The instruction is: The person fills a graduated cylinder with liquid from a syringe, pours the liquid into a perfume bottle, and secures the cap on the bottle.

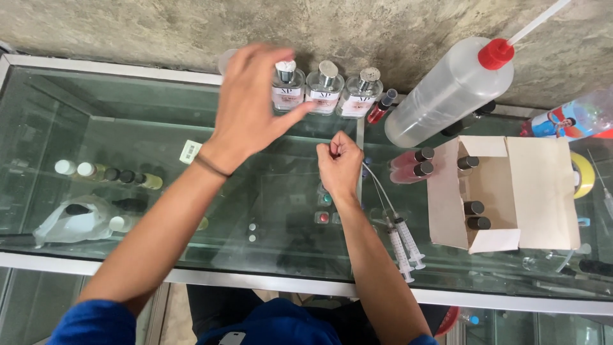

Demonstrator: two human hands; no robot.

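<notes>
Nearest, two syringes [403, 246] lie flat on the glass counter [159, 166], just below the right hand [340, 167], fist closed on something small and reddish. Beyond it, left hand [250, 102] hovers open, fingers spread, before three clear perfume bottles [324, 91] standing upright against the wall; contents look colourless.

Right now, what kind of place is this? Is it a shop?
Probably a small perfume shop or refilling counter. A row of clear perfume bottles stands on a glass display case, syringes lie by the right hand, and a cardboard box holds small vials.
</notes>
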